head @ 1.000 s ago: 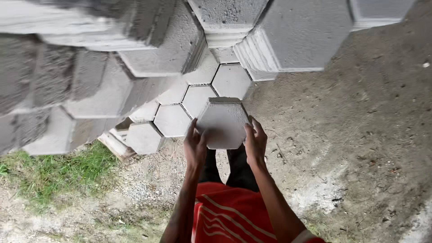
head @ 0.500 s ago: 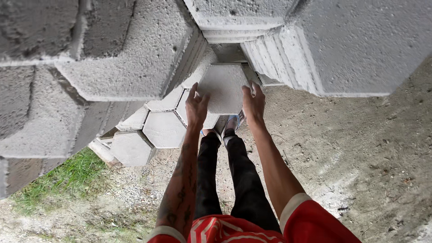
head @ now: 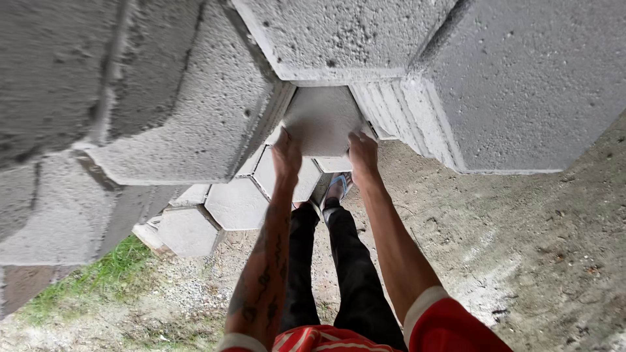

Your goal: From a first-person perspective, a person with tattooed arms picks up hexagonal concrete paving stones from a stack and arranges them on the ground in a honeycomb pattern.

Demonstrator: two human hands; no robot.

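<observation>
Far left, rough grey hexagonal concrete blocks [head: 163, 124] loom close to the camera, their faces pitted and grainy, edges chamfered, stacked tight against one another. Below them a strip of green grass [head: 85, 280] meets gravelly dirt, and paler hexagonal pavers [head: 235, 202] lie flat on the ground in a honeycomb row, edge to edge. Now the left hand [head: 287, 153]: fingers curled and pressed onto the lower left edge of a hexagonal concrete paver [head: 323, 117], gripping it firmly, the tattooed forearm stretched straight out. The paver itself is light grey, smooth-faced compared with the coarse stack, and it sits in the gap between the big blocks on the left and the ones on the right, raised above the ground row. The right hand [head: 363, 153] clamps the lower right edge, fingers bent over the rim, thumb side tucked in; both hands share the load. Beneath the arms, black trousers and a sandalled foot [head: 338, 188] stand on the dirt. To the right, another stack of concrete blocks [head: 521, 85] shows ribbed side layers, and beyond it bare, damp-looking sandy ground [head: 535, 261].
</observation>
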